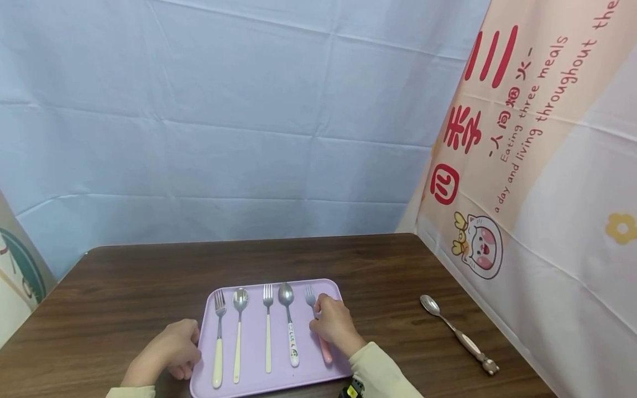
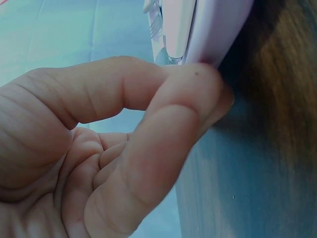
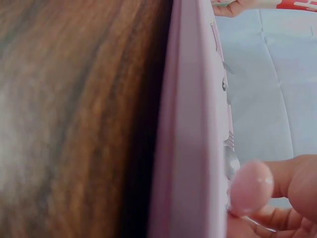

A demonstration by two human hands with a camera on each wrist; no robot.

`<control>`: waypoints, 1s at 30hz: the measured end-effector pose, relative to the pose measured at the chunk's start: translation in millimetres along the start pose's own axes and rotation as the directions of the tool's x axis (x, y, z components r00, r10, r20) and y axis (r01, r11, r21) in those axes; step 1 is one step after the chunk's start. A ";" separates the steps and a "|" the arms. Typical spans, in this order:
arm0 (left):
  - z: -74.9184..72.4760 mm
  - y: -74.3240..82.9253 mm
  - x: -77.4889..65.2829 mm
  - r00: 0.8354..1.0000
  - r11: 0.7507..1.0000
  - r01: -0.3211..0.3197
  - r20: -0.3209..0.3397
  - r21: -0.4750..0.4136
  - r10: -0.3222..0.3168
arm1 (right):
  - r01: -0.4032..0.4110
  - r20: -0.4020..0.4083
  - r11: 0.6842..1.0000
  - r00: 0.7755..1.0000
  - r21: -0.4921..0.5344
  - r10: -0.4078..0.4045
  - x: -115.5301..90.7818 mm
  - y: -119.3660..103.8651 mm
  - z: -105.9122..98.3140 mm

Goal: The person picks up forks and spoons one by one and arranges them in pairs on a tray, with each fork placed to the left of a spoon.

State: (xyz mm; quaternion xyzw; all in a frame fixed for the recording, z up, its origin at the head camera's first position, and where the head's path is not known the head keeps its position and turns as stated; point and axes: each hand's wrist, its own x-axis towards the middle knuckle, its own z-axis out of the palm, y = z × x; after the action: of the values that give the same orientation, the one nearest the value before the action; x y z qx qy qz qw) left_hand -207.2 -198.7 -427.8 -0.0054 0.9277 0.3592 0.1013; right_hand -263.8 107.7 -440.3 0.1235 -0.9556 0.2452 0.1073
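Observation:
My left hand (image 1: 174,345) is at the left edge of a lilac tray (image 1: 254,342); in the left wrist view, its thumb and forefinger (image 2: 185,91) pinch together at the rim. Over the tray's right side, my right hand (image 1: 334,319) pinches a fork with a pink handle (image 1: 325,351), its tines towards the far rim. Part of that fork is hidden by the fingers. Left of it lie a spoon with a patterned white handle (image 1: 292,342), a pale-handled fork (image 1: 268,342), a cream-handled spoon (image 1: 238,348) and a cream-handled fork (image 1: 218,359), all roughly parallel.
To the right of the tray, a spoon with an animal-shaped handle end (image 1: 468,342) lies on the dark wooden table (image 1: 149,276). A pale blue cloth (image 1: 224,138) hangs behind the table, and a printed cloth (image 1: 547,237) hangs along its right side.

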 end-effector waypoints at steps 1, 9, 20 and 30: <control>0.0 -0.1 0.0 1.000 1.000 0.001 0.000 0.001 -0.001 | -0.002 0.004 1.000 1.000 -0.004 0.002 0.2 -0.1 0.3; 0.2 1.3 -0.6 1.000 1.000 0.004 -0.007 -0.003 -0.004 | 0.003 0.033 1.000 0.999 -0.025 -0.002 -0.3 1.7 0.9; 0.4 -0.2 0.7 1.000 1.000 0.005 -0.002 0.004 -0.005 | -0.004 0.088 0.999 0.996 -0.038 0.008 -0.9 0.7 -5.0; 0.8 -0.9 0.6 1.000 1.000 0.006 -0.006 0.003 -0.006 | 0.155 0.265 0.977 0.958 -0.145 -0.112 -1.3 -9.1 -26.6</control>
State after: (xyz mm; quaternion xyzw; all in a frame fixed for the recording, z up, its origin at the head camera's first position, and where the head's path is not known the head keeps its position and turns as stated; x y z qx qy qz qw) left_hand -207.6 -198.8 -429.1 -0.0091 0.9285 0.3576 0.0996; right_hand -256.1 113.4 -413.9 0.2091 -0.9678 0.1398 0.0097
